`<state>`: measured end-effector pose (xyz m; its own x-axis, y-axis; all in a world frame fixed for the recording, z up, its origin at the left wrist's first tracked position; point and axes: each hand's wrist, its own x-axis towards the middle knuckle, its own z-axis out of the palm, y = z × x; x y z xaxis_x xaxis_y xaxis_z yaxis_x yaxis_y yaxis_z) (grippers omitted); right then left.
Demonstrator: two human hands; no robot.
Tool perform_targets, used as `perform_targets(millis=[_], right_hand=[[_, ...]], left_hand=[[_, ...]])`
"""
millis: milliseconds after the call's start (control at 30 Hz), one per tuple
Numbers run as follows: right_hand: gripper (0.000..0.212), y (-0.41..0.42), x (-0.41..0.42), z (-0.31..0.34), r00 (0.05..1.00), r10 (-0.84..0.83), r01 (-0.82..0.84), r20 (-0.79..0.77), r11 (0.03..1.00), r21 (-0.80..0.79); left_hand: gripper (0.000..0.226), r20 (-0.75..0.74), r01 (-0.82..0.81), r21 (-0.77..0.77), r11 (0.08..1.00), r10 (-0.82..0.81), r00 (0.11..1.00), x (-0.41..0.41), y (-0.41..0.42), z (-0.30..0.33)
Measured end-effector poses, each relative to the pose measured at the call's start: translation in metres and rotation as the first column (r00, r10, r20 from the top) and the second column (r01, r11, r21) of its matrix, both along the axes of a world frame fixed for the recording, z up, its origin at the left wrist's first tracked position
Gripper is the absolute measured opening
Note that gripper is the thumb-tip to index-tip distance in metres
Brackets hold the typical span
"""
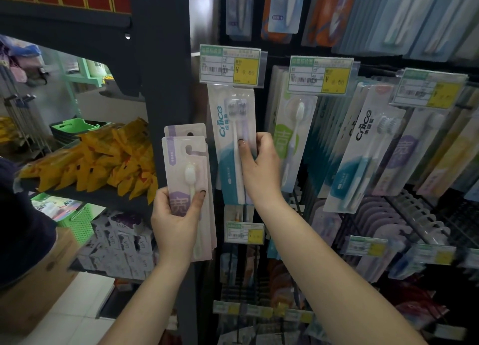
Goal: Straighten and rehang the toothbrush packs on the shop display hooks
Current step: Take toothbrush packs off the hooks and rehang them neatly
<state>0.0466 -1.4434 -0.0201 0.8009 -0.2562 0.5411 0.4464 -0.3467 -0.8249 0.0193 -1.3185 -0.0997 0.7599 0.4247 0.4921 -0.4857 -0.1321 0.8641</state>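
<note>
My left hand (176,217) grips a small stack of pale purple toothbrush packs (185,163) by their lower half, held upright in front of the dark shelf post. My right hand (259,165) holds the right edge of a white and teal Cnice twin toothbrush pack (228,147), thumb on its front. That pack hangs from a hook under a price tag (229,65) reading 9.60. More toothbrush packs (363,150) hang in rows to the right.
A dark upright shelf post (166,72) stands between the display and shelves on the left with yellow packets (103,160) and green baskets (75,128). Further price tags (320,75) and lower hooks with packs (375,220) fill the right side. A cardboard box (33,280) sits at lower left.
</note>
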Motion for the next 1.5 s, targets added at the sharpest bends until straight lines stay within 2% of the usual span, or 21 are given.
perform_targets(millis=[800,967,1133,1500], right_hand=[[0.018,-0.019,-0.007,-0.026,0.974,0.082,-0.117,-0.210,0.980,-0.160],[0.027,-0.017,-0.007,-0.027,0.969,0.056,-0.100,-0.240,0.979,-0.176],[0.013,-0.014,-0.006,-0.031,0.958,0.059,-0.106,-0.282,0.982,-0.155],[0.011,-0.037,-0.030,-0.038,0.983,-0.086,0.078,-0.164,0.996,-0.049]], left_hand=[[0.026,0.006,0.082,-0.003,0.997,-0.082,0.997,-0.006,-0.024,0.010],[0.034,0.007,0.060,-0.004,0.998,-0.060,0.998,-0.011,-0.023,0.009],[0.033,0.027,0.113,0.000,0.994,-0.113,0.993,-0.017,-0.024,0.013],[0.030,0.017,0.332,0.013,0.943,-0.332,0.943,-0.017,-0.045,0.017]])
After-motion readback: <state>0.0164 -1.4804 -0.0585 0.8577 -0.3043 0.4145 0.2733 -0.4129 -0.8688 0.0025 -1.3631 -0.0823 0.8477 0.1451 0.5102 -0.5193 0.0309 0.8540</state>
